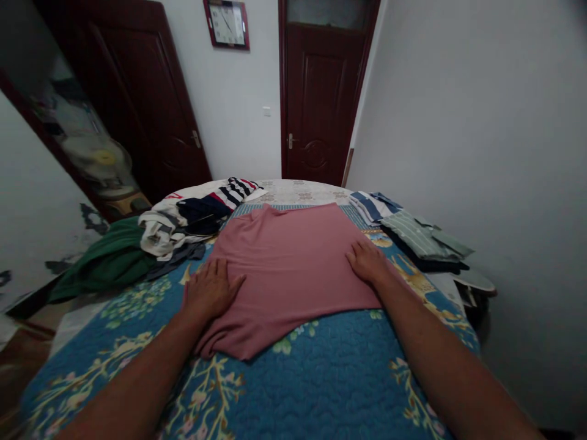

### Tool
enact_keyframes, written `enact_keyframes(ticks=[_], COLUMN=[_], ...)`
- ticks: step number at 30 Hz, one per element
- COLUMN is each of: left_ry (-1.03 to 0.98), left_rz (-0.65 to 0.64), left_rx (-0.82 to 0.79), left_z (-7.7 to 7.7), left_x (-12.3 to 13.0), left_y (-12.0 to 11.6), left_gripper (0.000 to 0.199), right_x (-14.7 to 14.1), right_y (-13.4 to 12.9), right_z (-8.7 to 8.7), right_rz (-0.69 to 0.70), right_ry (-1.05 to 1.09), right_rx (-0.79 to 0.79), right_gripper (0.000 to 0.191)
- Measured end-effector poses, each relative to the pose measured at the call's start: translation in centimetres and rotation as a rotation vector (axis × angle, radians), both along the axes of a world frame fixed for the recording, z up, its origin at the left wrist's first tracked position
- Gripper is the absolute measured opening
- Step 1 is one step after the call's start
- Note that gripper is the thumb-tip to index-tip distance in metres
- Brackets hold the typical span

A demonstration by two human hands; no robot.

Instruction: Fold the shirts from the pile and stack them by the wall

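Observation:
A pink shirt [293, 263] lies spread out on the blue quilted cover with a flower pattern [330, 379]. My left hand [213, 290] rests flat on the shirt's left part, fingers apart, thumb pointing right. Folds run through the cloth around that hand, and the near left corner is rumpled. On the shirt's right side lies my right hand [365, 261], palm down with fingers stretched out. Neither hand has cloth gripped in it. Parts of the shirt's edges are hidden under my hands and right forearm.
Loose clothes are heaped at the left, among them a green garment [110, 260] and a striped one [233, 194]. Folded shirts [417, 235] are stacked at the right edge, near the wall. Behind stand a dark red door [325, 98] and a wall clock [228, 24].

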State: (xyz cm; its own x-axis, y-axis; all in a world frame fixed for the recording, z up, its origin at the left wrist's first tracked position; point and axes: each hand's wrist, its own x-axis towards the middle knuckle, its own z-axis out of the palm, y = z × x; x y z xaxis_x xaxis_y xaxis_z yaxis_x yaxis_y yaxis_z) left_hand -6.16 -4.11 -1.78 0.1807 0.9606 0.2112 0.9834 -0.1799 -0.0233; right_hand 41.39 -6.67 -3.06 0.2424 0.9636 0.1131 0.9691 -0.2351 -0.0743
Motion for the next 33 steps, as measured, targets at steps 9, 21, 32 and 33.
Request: enact_keyframes(ticks=[9, 21, 32, 33], left_ry=[-0.080, -0.126, -0.131, -0.124], left_rz=[0.281, 0.129, -0.363, -0.300], left_rx=[-0.029, 0.040, -0.143, -0.128], left_z=[3.1, 4.5, 1.7, 1.3], left_x=[-3.2, -3.2, 4.8, 4.7], left_y=[0.8, 0.2, 3.2, 3.8], left_gripper=[0.051, 0.046, 0.056, 0.059], right_x=[0.9, 0.6, -0.5, -0.5], right_y=[0.2, 0.0, -0.1, -0.1], right_z=[-0.8, -0.5, -0.4, -0.4], right_rz=[-0.005, -0.029, 0.161, 0.162], right_ry=[-0.036, -0.048, -0.050, -0.051], right_rx=[0.021, 0.019, 0.000, 0.000], right_gripper=[0.062, 0.064, 0.062, 0.062])
